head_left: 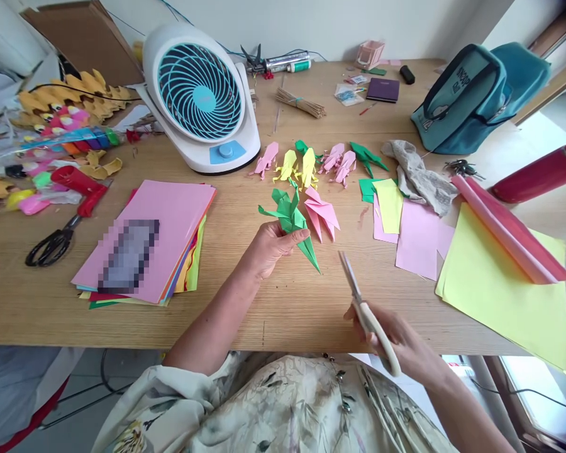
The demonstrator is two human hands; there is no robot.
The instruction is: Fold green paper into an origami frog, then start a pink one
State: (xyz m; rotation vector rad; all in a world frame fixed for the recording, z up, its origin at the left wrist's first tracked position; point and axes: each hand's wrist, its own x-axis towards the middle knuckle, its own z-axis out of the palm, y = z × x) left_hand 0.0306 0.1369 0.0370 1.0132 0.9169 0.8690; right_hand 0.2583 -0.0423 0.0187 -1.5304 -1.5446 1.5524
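Head-worn view, facing forward and down, close over tabletop (236, 207), wall (339, 25) beyond.

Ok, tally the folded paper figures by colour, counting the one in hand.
Pink folded-paper figures: 4
Yellow folded-paper figures: 2
Green folded-paper figures: 3, one in the left hand, one partly hidden
Total: 9

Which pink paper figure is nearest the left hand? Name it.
The salmon-pink one, just right of the green figure in the left hand; the other pink ones lie farther back.
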